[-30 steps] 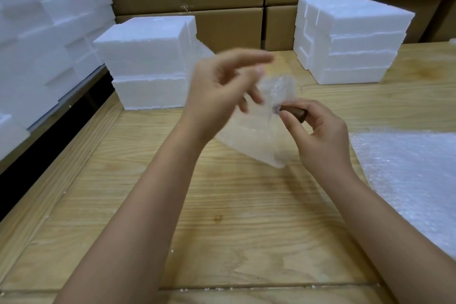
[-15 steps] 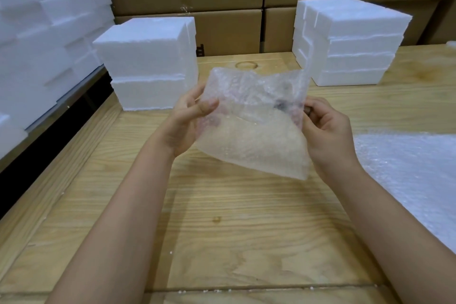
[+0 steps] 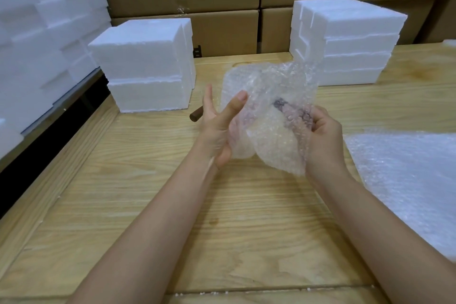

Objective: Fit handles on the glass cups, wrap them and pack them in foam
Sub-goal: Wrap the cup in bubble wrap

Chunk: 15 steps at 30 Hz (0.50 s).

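Bubble wrap (image 3: 269, 116) now bunched over dark handle (image 3: 280, 104); right hand (image 3: 325, 138) grips wrap, left hand (image 3: 218, 128) straight-fingered, pressing it.

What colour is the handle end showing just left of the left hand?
The handle is dark brown, clearest in the head view.
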{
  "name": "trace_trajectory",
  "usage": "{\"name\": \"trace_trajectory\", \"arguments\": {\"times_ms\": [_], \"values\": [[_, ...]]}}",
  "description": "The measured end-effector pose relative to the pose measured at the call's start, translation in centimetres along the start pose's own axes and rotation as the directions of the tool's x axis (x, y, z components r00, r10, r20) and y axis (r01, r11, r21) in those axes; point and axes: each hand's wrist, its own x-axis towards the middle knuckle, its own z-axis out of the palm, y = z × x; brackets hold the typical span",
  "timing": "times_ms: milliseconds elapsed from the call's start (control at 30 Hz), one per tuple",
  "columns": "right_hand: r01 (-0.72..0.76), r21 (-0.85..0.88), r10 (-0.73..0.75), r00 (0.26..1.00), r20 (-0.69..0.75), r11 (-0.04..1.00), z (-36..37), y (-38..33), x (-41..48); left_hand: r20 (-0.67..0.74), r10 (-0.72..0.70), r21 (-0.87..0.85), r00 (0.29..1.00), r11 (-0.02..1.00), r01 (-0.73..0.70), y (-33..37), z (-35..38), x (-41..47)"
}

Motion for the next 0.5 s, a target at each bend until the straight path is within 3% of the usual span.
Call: {"name": "trace_trajectory", "arguments": {"times_ms": [67, 133, 300, 400, 500], "values": [[-0.104, 0.106, 0.096, 0.992, 0.080, 0.989, 0.1, -0.1, 0.2, -0.009, 0.002, -0.031, 1.000, 1.000, -0.002, -0.2, 0.5, -0.2], [-0.168, 0.094, 0.153, 0.977, 0.145, 0.981, 0.2, -0.1, 0.2, -0.018, 0.004, -0.029, 1.000, 1.000, -0.004, -0.5, 1.1, -0.3], [-0.141, 0.039, 0.129, 0.966, 0.225, 0.989, 0.1, -0.1, -0.3, -0.087, 0.015, -0.020, 0.996, 1.000, -0.017, -1.8, 2.1, -0.3], [-0.340, 0.223, 0.283, 0.926, 0.252, 0.914, 0.7, -0.7, -0.3, -0.141, -0.017, -0.065, 0.990, 0.998, 0.008, -2.7, 2.3, -0.3], [-0.418, 0.257, 0.336, 0.890, 0.308, 0.872, 0.8, -0.7, -0.3, -0.126, -0.049, -0.144, 0.991, 0.989, 0.031, -3.2, 2.2, -0.1]]}}
